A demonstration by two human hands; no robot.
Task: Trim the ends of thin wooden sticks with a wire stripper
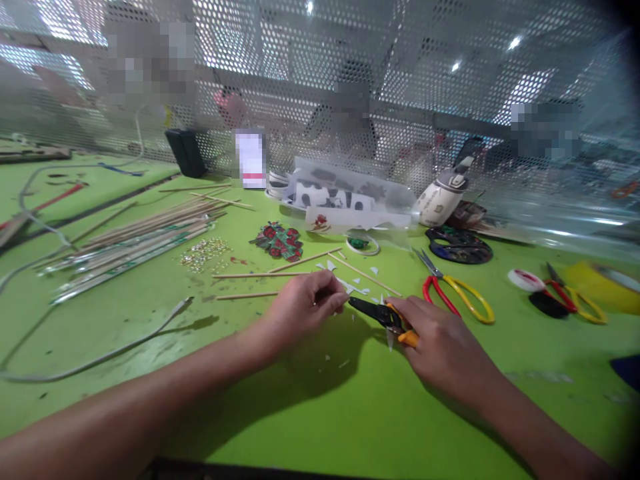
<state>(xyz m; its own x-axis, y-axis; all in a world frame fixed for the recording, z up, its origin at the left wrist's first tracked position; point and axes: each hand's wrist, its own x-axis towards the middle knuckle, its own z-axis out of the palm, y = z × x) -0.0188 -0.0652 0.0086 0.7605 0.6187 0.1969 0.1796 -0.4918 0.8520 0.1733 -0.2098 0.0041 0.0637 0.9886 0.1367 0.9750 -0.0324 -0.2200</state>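
My left hand [306,308] is closed in a pinch low over the table, its thumb and forefinger just left of the tool's tip. Whatever sits between those fingers is hidden. My right hand [443,337] is wrapped round an orange-handled hand tool with black jaws [375,311], like pruning snips, pointing left; its jaws look closed. Two thin wooden sticks [245,295] lie left of my left hand, one running out of sight behind it. Beyond the fingers are more sticks [365,273] and white scraps [355,287].
Red-and-yellow scissors [457,293] lie right, near yellow tape [607,285] and a black palette [457,245]. Wrapped stick bundles [135,247], gold beads [205,255], red-green cutouts [279,241] and a grey cable [125,347] are left. A phone [251,160], plastic sheets [345,193] and a bottle [440,197] stand behind.
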